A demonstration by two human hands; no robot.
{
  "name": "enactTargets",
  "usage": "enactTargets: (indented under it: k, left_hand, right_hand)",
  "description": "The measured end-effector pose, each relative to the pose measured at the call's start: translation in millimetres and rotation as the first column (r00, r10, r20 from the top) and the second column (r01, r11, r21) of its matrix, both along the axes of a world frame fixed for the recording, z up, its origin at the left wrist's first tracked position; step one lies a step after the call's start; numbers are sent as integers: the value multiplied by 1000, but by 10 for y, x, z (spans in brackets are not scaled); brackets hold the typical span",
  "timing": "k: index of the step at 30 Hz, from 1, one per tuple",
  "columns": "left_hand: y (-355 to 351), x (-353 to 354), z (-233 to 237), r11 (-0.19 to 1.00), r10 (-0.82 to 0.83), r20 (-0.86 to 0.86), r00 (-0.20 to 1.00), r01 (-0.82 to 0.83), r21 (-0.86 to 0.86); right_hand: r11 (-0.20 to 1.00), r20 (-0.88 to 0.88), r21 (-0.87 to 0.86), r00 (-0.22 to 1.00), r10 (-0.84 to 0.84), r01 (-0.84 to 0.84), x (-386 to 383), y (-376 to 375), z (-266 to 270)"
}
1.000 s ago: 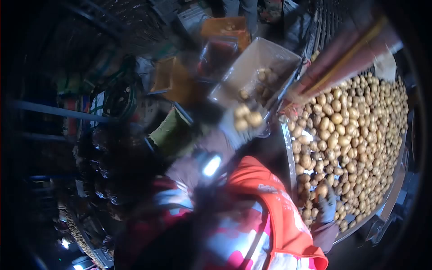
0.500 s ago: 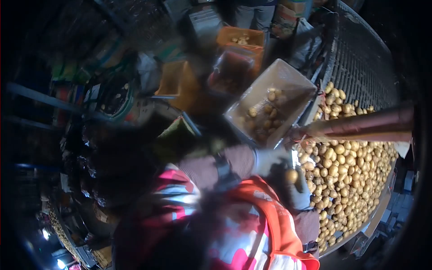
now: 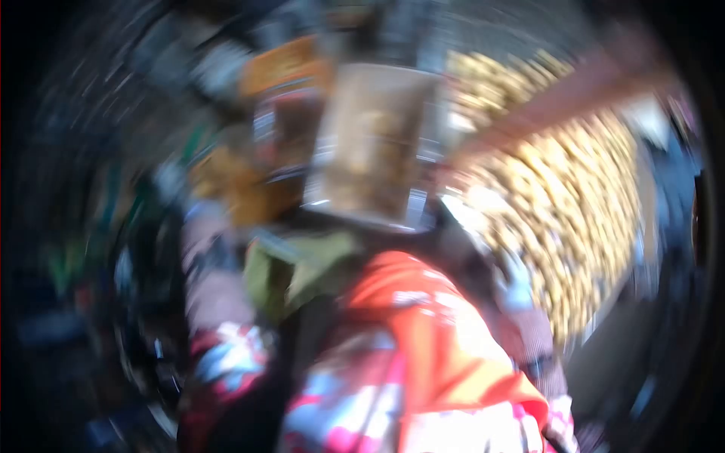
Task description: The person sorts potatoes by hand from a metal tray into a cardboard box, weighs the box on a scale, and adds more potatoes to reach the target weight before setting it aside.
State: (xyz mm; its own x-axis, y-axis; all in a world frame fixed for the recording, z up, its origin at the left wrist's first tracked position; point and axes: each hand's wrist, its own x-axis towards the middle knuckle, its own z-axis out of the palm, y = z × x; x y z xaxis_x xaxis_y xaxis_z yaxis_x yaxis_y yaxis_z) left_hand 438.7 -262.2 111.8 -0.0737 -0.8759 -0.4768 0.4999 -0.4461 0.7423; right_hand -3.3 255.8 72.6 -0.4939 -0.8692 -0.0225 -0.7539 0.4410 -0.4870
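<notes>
The whole view is smeared by motion. My left hand [image 3: 202, 205], in a pale glove, is stretched out at the left beside an orange container [image 3: 242, 185]; its fingers are too blurred to read. My right hand [image 3: 515, 281], also gloved, lies at the near left edge of a large heap of potatoes [image 3: 559, 219]. Whether it holds anything cannot be made out. A pale lined box [image 3: 362, 143] with blurred brown potatoes inside stands between and beyond my hands.
A reddish beam [image 3: 559, 94] crosses over the potato heap. Left of the pale box are a dark red crate [image 3: 291, 128] and an orange crate [image 3: 281, 64]. An open green bag or box [image 3: 268, 275] is in front of my body.
My view has turned, shifting the boxes and heap leftward. My left hand has moved from near the heap to the far left, away from my right hand. The potato seen by my hands is no longer distinguishable.
</notes>
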Motion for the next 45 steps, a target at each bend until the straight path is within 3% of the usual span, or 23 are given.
enactTargets:
  k: [1,2,3,4,5,6,9,10,13,14,17,18,21,24,27,29,32,34,37,38,41,42,45]
  left_hand:
    - [83,-257,-23,990,-142,84,986,142,10]
    - [279,-624,-116,954,-299,139,944,293,59]
    - [615,-999,-200,885,-465,180,867,450,120]
    - [977,-1339,-281,780,-625,210,752,597,188]
    - [1395,-1634,-343,647,-763,218,609,717,259]
    - [1813,-1944,-377,488,-873,201,445,811,323]
    - [2824,-2826,-341,124,-988,-36,152,906,405]
    - [3027,-2996,-471,6,-999,-36,18,951,308]
    - [3605,-3742,-546,-120,-993,-49,-109,925,361]
    - [3728,-3936,-618,-133,-990,-11,-138,925,356]
    - [4014,-4319,-820,-62,-988,110,-105,939,339]
    - [4101,-4390,-881,-18,-986,150,-71,945,328]
    - [4156,-4499,-1018,-76,-960,214,-180,904,421]
    - [4100,-4508,-1046,-68,-954,233,-187,896,439]
    - [4145,-4531,-982,-17,-964,228,-139,884,467]
    - [4189,-4563,-949,37,-955,273,-117,866,499]
    - [4233,-4554,-983,80,-940,328,-99,867,492]
    - [4156,-4511,-1078,95,-947,314,-68,873,477]
    - [4169,-4541,-1092,203,-945,322,47,858,471]
    - [4163,-4560,-1027,154,-956,295,6,863,481]
    - [4288,-4586,-937,235,-930,363,51,843,484]
    - [4245,-4582,-929,219,-948,309,74,856,468]
    - [4279,-4580,-849,217,-940,335,59,861,460]
  right_hand:
    - [998,-100,5,993,57,-57,-32,32,43]
    - [987,-174,-157,985,3,-30,-80,29,-147]
    - [995,-261,-52,961,-94,84,-7,171,-212]
    - [984,-323,-76,929,-178,162,51,263,-342]
    - [964,-201,70,951,-237,255,83,375,-491]
    - [955,-241,45,931,-274,292,71,472,-517]
    - [929,-231,-16,902,-364,371,-35,812,-568]
    - [917,-211,-42,894,-395,396,-28,942,-631]
    - [873,-128,-102,864,-487,477,-70,1407,-651]
    - [854,-33,3,853,-520,520,-71,1516,-456]
    - [756,-87,28,755,-650,654,16,2019,-770]
    - [725,-239,-101,690,-683,682,97,2196,-733]
    - [655,-223,-43,631,-743,755,130,2772,-800]
    - [548,-136,31,546,-826,836,-24,3002,-746]
    - [691,-276,-171,639,-718,702,-399,2578,-785]
    - [830,-159,-169,816,-555,532,-698,2179,-755]
    - [863,-145,19,855,-498,506,-1242,1873,-827]
    - [874,-360,-81,804,-474,479,-1593,1964,-1023]
    - [886,-339,37,840,-423,461,-2116,2156,-852]
    - [902,-333,22,854,-400,431,-2209,2281,-854]
    - [912,-330,-63,854,-403,406,-2119,2641,-1009]
    - [908,-335,-105,845,-416,406,-2059,2724,-1028]
    - [885,-390,13,817,-425,466,-1662,3079,-996]
